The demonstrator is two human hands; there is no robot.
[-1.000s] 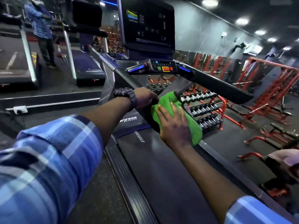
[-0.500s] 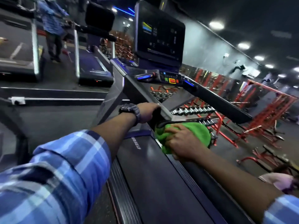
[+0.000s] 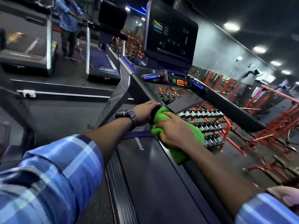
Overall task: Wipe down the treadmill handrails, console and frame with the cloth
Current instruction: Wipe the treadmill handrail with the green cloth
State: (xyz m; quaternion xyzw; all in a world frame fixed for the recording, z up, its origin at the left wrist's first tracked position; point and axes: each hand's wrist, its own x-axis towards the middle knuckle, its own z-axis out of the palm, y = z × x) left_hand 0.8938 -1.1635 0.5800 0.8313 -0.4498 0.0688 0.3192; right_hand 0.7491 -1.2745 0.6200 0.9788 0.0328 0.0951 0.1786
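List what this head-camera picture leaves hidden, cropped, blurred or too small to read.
- Left hand fingertips: hidden behind the handrail.
- Handrail under the cloth: covered by the cloth and the right hand.
- Console readouts: too small.
- Belt lettering: partly hidden by the left forearm.

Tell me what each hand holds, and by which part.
The right hand grips the green cloth by its bunched upper part. The left hand holds the handrail near its end.

Left handrail (image 3: pixel 142 92) end hidden under green cloth (image 3: pixel 192 135); console (image 3: pixel 171 38) readouts too blurred to read; both sleeves cut by frame edge.
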